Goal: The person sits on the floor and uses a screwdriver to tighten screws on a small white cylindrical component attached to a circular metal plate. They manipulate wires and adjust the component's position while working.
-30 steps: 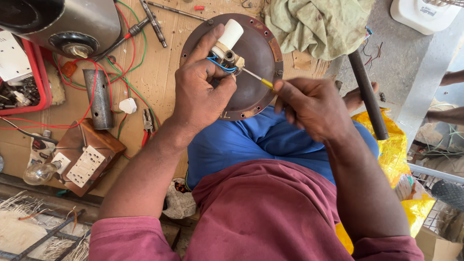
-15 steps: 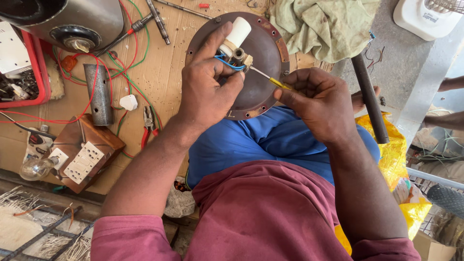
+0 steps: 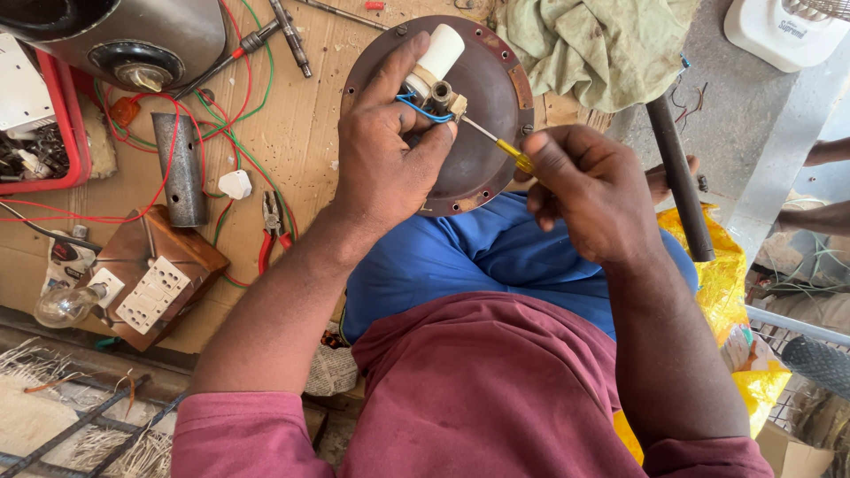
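Left hand (image 3: 390, 159) clamps white cylindrical part (image 3: 436, 58) with blue wire (image 3: 423, 110) against round brown metal plate (image 3: 482, 106), steadying it on lap. Right hand (image 3: 589, 190) closed round yellow-handled screwdriver (image 3: 498, 142), tip set into small terminal beside white part. Red-handled pliers (image 3: 270, 230), grey metal tube (image 3: 181, 168), wooden switch board (image 3: 155, 274) lie within reach on cardboard. Green cloth (image 3: 593, 44) beyond plate.
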